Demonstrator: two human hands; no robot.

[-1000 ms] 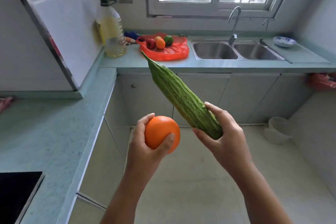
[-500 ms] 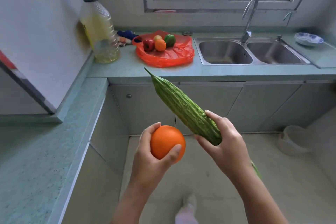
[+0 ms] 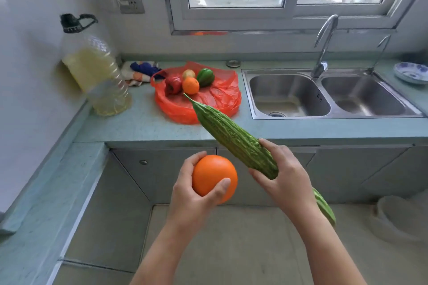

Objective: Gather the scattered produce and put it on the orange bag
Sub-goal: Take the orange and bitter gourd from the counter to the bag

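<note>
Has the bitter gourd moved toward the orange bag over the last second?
Yes. The bitter gourd has come closer: its tip, earlier short of the counter edge, now overlaps the orange bag. The right hand grips it.

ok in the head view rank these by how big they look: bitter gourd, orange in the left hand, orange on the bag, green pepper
1. bitter gourd, by far the longest
2. orange in the left hand, though it is nearer the camera, so true size is unsure
3. green pepper and orange on the bag: they look alike, no ranking
</note>
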